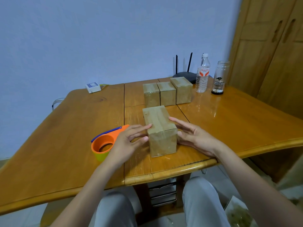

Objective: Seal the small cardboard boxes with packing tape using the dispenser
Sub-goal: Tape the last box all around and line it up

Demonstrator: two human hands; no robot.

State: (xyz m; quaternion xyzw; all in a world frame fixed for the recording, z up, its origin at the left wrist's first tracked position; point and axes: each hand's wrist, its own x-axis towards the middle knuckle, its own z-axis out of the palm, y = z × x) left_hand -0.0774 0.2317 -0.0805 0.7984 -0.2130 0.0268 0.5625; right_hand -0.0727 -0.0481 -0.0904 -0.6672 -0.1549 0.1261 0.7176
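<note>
A small brown cardboard box stands on the wooden table in front of me, with tape along its top. My left hand touches its left side with straight fingers. Against the box's right side, my right hand lies with its fingers stretched out. Neither hand holds anything. An orange tape dispenser with a blue blade arm and a yellow-green roll lies on the table just left of my left hand. Three more taped boxes stand in a row farther back.
A plastic water bottle, a glass jar and a black router stand at the back right. A white adapter lies at the table's far edge. A wooden cabinet stands to the right.
</note>
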